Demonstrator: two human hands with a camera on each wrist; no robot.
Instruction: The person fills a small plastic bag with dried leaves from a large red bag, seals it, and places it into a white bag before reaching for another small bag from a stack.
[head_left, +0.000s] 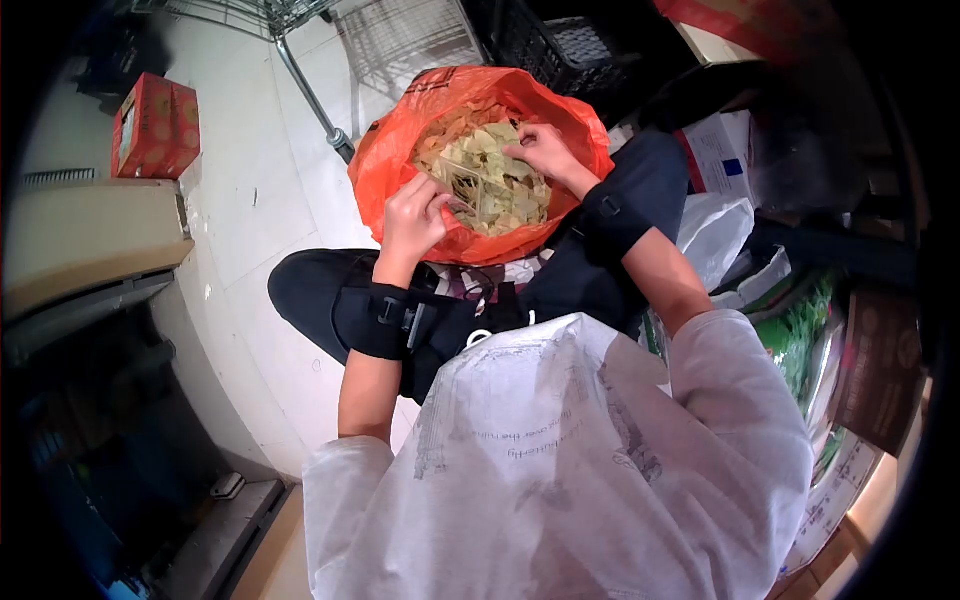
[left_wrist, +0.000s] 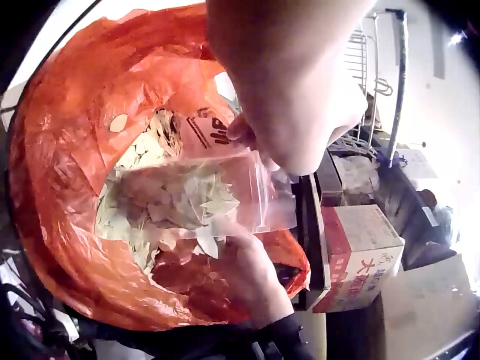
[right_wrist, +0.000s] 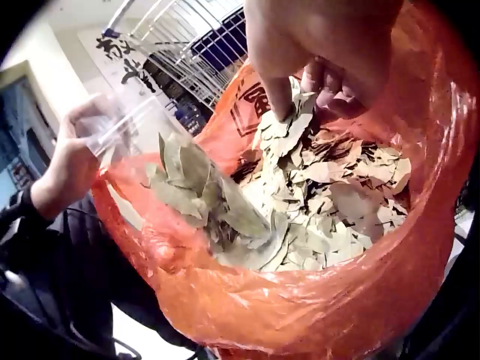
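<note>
Pinching the top end of a clear plastic bag [right_wrist: 201, 189], the left hand [right_wrist: 66, 166] has its fingers bent close around it. The right hand [head_left: 550, 155] is bent too, with a few dry leaves [right_wrist: 341, 229] caught in its fingertips. Both hands are at the wide mouth of a big orange plastic bag [right_wrist: 330, 307], which sits in front of the person, close to the legs [head_left: 630, 260]. The clear plastic bag leans inside it, its low end down on the loose leaves. From the head, the clear plastic bag is hard to see. The right wrist view shows it best, tilted and partly filled with leaves, and it also shows a sign [right_wrist: 124, 60] with big black writing. The left wrist view shows a red and white carton [left_wrist: 360, 255] with writing on its side, but there the left hand and arm hide some of the bag's top end. In the right wrist view, the right hand covers part of the leaves it holds. Only the head view shows the white shirt [head_left: 530, 450] and a red box [head_left: 157, 128] off to the left. A metal cart [head_left: 310, 90] has one leg down just beside the orange plastic bag. A black crate [head_left: 565, 50] is behind that bag, and a green package [head_left: 795, 340] is near the person's right elbow.
</note>
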